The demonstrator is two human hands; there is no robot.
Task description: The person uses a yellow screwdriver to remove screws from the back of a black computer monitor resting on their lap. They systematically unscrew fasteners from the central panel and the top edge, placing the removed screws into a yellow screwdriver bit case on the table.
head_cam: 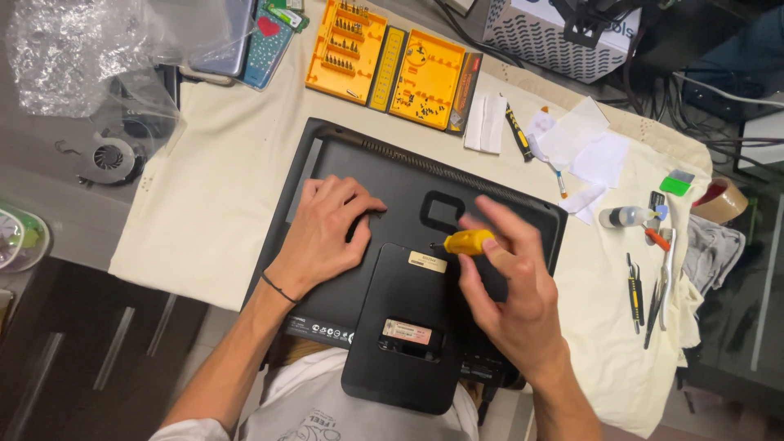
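Observation:
A black all-in-one computer (408,184) lies face down on a cream cloth (212,196), its stand plate (404,335) pointing toward me. My left hand (327,233) rests flat on the back cover, fingers spread, pressing near the stand. My right hand (506,282) grips a small yellow-handled screwdriver (467,242), its tip pointing left at the cover just above the stand plate's top edge.
An open yellow bit and screw case (384,57) lies at the far side. White wipes (584,143), a small bottle (621,216), tweezers and pry tools (653,286) and a tape roll (723,200) sit at right. A fan (110,157) and plastic bag (73,49) lie at left.

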